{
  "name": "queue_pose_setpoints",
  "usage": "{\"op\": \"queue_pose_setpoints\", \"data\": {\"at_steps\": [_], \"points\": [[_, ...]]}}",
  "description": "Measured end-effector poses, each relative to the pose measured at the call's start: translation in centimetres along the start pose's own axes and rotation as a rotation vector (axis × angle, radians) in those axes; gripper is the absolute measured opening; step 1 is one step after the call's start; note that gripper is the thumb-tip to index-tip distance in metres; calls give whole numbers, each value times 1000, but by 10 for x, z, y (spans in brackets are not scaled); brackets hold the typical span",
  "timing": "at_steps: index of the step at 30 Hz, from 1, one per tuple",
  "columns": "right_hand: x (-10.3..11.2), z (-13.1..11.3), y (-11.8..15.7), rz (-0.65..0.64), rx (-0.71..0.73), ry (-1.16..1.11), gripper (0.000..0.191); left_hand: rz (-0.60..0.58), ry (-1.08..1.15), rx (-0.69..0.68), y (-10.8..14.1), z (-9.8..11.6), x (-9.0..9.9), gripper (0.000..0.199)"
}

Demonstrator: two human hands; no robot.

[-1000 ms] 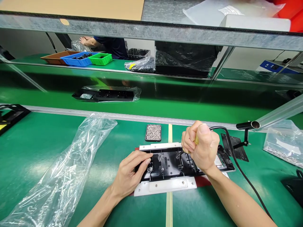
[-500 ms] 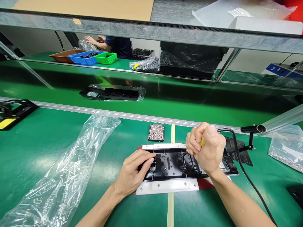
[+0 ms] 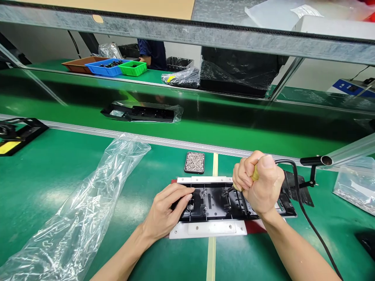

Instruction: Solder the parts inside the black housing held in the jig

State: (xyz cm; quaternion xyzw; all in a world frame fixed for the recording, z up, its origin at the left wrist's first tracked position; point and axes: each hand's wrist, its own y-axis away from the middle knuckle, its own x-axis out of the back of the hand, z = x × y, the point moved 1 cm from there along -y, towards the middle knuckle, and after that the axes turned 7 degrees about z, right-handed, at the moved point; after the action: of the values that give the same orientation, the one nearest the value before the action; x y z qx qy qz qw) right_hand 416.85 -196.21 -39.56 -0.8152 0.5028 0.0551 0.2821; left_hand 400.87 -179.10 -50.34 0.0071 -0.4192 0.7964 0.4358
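Head view, workpiece: the black housing (image 3: 212, 201) lay open side up at the centre of the clock used below, between the pale rails of a fixture (image 3: 215, 227) on the green bench (image 3: 140, 261).
Left hand: the left hand (image 3: 165, 210) touched the housing's 9 o'clock end; fingers close together, thumb apart from the index tip. Could not tell whether anything was pinched.
Right hand: the right hand (image 3: 260, 181) had its fingers wrapped tightly around a yellow-handled tool (image 3: 256, 175), shaft slanting toward the housing; contact at the tip could not be told.
Obstruction: the right hand and wrist hid part of the housing; the black cord (image 3: 306, 214) ran off toward 4 o'clock.
Small parts: a tray (image 3: 195, 168) of metal pieces sat near, at 11 o'clock; a clear bag of pieces (image 3: 356, 191) lay at 3.
Wrapping: a long clear plastic bag (image 3: 88, 210) covered bench at 9 o'clock.
Hardware: a dark plate (image 3: 307, 197) lay near 2 to 3 o'clock, beside a tube bracket (image 3: 313, 160).
Beyond: a bagged black part (image 3: 154, 114), then brown (image 3: 77, 64), blue (image 3: 107, 69) and green (image 3: 133, 70) bins, lay between 10 and 11.
Co-worker: a dark sleeve (image 3: 154, 54) showed at 11, cut off above by the shelf edge (image 3: 164, 37).
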Motion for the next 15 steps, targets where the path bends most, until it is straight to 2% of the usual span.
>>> {"op": "queue_pose_setpoints", "data": {"at_steps": [15], "points": [[-2, 0, 0, -4, 20, -8, 56, -5, -8, 8, 0, 0, 0, 31]]}}
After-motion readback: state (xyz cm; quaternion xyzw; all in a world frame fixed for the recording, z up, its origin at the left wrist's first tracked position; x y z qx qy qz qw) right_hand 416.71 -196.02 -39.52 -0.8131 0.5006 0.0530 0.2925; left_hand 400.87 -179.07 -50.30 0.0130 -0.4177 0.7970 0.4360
